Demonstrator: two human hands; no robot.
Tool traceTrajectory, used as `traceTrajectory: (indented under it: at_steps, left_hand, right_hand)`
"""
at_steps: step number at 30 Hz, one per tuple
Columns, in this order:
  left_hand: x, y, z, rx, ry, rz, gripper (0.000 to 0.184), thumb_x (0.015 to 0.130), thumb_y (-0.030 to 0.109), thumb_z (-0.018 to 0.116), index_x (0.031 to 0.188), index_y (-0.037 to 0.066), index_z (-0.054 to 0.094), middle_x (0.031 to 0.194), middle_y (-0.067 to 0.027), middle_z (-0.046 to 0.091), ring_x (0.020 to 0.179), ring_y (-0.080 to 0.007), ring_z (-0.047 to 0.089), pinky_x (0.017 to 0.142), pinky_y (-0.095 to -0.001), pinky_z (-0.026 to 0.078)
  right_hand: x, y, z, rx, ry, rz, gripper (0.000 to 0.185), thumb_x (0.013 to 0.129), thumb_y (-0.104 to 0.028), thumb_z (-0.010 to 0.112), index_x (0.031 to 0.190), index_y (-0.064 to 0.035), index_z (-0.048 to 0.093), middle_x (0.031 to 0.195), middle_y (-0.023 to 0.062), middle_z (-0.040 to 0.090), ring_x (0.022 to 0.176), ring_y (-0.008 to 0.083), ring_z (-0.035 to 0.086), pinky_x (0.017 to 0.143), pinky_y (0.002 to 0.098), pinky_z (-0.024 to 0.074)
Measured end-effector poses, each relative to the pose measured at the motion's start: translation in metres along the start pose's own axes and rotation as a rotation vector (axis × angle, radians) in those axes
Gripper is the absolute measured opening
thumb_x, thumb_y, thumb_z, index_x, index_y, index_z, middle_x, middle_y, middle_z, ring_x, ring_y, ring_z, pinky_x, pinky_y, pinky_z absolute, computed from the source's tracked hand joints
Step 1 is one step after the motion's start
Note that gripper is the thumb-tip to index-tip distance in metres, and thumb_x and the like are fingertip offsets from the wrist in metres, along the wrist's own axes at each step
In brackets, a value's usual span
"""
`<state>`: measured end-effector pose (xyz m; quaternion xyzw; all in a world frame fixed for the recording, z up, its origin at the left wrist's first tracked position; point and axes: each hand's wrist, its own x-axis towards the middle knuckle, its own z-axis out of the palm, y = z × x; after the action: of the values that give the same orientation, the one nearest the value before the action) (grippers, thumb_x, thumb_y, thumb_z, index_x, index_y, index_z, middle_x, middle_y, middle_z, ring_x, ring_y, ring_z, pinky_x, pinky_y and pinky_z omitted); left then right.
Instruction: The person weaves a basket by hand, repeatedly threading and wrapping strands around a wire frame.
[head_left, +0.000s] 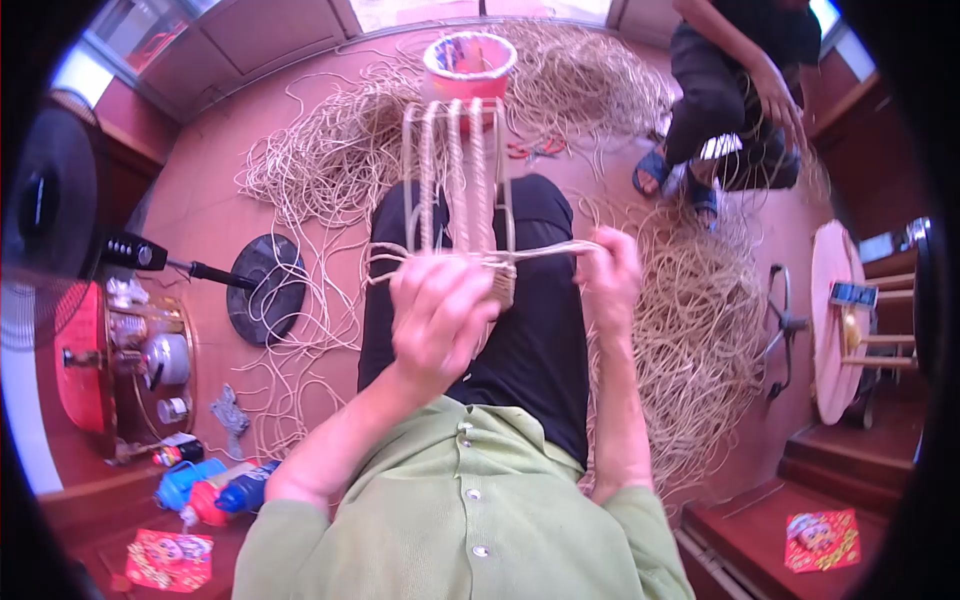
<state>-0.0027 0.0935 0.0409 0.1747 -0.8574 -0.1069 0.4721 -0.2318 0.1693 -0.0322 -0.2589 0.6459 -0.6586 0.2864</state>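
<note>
A narrow frame [508, 205] stands out from my lap, strung lengthwise with thick twisted cords [478, 190]. At its near end my left hand [440, 310] is closed around the frame, partly hiding a woven section [503, 288] there. A thin beige cord [548, 250] runs sideways from that end to my right hand [610, 270], whose fingers are pinched on it. The cord looks taut between frame and hand. Loose cord ends stick out to the left of my left hand.
Large heaps of loose cord [690, 340] cover the floor to the right and ahead. A pink bucket [470, 78] and red-handled pliers [535, 150] lie beyond the frame. A standing fan [265, 290] is left; a person in dark clothes [730, 80] sits at the upper right.
</note>
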Motion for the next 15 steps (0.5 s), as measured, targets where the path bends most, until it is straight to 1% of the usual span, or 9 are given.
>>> traceTrajectory:
  at_steps: [1, 3, 4, 5, 7, 8, 9, 11, 15]
  left_hand:
    - [-0.017, 0.002, -0.013, -0.066, -0.008, -0.006, 0.032, 0.078, 0.005, 0.078, 0.109, 0.001, 0.067, 0.103, -0.0110, 0.069, 0.097, -0.0285, 0.065, 0.090, -0.0406, 0.050]
    - [-0.046, 0.005, -0.031, -0.222, -0.166, -0.349, 0.017, 0.080, 0.005, 0.075, 0.097, 0.002, 0.070, 0.099, -0.0110, 0.068, 0.090, -0.0278, 0.065, 0.084, -0.0390, 0.052]
    - [-0.056, 0.001, -0.028, -0.243, -0.199, -0.564, 0.013, 0.085, 0.006, 0.072, 0.097, 0.002, 0.071, 0.097, -0.0108, 0.068, 0.087, -0.0245, 0.065, 0.080, -0.0338, 0.052]
    - [-0.060, -0.002, -0.022, -0.392, -0.199, -0.991, 0.015, 0.092, 0.012, 0.067, 0.101, 0.000, 0.069, 0.096, -0.0086, 0.068, 0.090, -0.0192, 0.065, 0.083, -0.0301, 0.051]
    - [-0.071, -0.023, -0.002, -0.696, 0.044, -1.201, 0.022, 0.098, 0.019, 0.063, 0.105, -0.001, 0.067, 0.096, -0.0061, 0.067, 0.091, -0.0140, 0.062, 0.085, -0.0280, 0.049]
    - [-0.072, -0.025, 0.005, -0.766, 0.113, -1.213, 0.027, 0.099, 0.025, 0.062, 0.109, 0.000, 0.064, 0.095, -0.0043, 0.065, 0.090, -0.0129, 0.060, 0.085, -0.0275, 0.048]
    - [-0.076, -0.023, 0.007, -0.796, 0.125, -1.242, 0.027, 0.099, 0.026, 0.063, 0.108, 0.000, 0.064, 0.095, -0.0042, 0.064, 0.090, -0.0130, 0.060, 0.085, -0.0278, 0.047]
    - [-0.078, -0.023, 0.006, -0.858, 0.149, -1.282, 0.028, 0.099, 0.027, 0.064, 0.108, 0.001, 0.063, 0.094, -0.0040, 0.063, 0.089, -0.0133, 0.059, 0.085, -0.0284, 0.047]
    - [-0.062, -0.032, -0.004, -0.784, 0.110, -1.216, 0.031, 0.098, 0.029, 0.066, 0.111, 0.001, 0.062, 0.096, -0.0038, 0.062, 0.095, -0.0117, 0.057, 0.091, -0.0284, 0.045]
  right_hand:
    - [0.009, 0.021, -0.017, 0.114, 0.146, -0.022, 0.011, 0.098, -0.006, 0.054, 0.108, -0.0028, 0.059, 0.101, 0.0125, 0.068, 0.083, 0.0150, 0.066, 0.070, 0.0299, 0.0573]
    - [-0.006, 0.000, -0.005, 0.693, -0.009, 0.069, 0.011, 0.100, -0.012, 0.054, 0.108, -0.0054, 0.059, 0.107, 0.0137, 0.067, 0.089, 0.0193, 0.066, 0.085, 0.0386, 0.0553]
    - [-0.015, -0.015, 0.006, 0.977, -0.087, 0.134, 0.012, 0.101, -0.015, 0.054, 0.108, -0.0067, 0.060, 0.109, 0.0143, 0.067, 0.093, 0.0215, 0.067, 0.093, 0.0429, 0.0542]
    - [-0.026, -0.039, 0.031, 1.013, -0.038, 0.188, 0.013, 0.102, -0.019, 0.054, 0.108, -0.0084, 0.058, 0.094, 0.0067, 0.062, 0.078, 0.0183, 0.061, 0.095, 0.0446, 0.0483]
    - [-0.034, -0.043, 0.048, 1.166, -0.451, 0.040, 0.010, 0.102, -0.019, 0.053, 0.108, -0.0104, 0.055, 0.076, -0.0012, 0.047, 0.064, 0.0105, 0.046, 0.080, 0.0355, 0.0454]
    - [-0.040, -0.050, 0.050, 1.039, -0.406, 0.015, 0.008, 0.102, -0.017, 0.052, 0.108, -0.0114, 0.053, 0.069, -0.0054, 0.032, 0.057, 0.0071, 0.030, 0.066, 0.0279, 0.0365]
    - [-0.029, -0.042, 0.034, 0.966, -0.384, 0.042, 0.009, 0.102, -0.016, 0.052, 0.110, -0.0110, 0.053, 0.067, -0.0071, 0.032, 0.054, 0.0063, 0.029, 0.059, 0.0259, 0.0331]
    - [-0.001, -0.006, -0.054, 0.716, -0.116, 0.130, 0.013, 0.096, -0.006, 0.053, 0.109, -0.0094, 0.054, 0.066, -0.0077, 0.034, 0.054, 0.0062, 0.031, 0.057, 0.0244, 0.0350]
    - [-0.014, 0.079, -0.449, 0.568, 0.434, 0.006, 0.014, 0.096, -0.011, 0.046, 0.104, -0.0032, 0.054, 0.063, 0.0001, 0.042, 0.045, 0.0070, 0.042, 0.038, 0.0198, 0.0340]
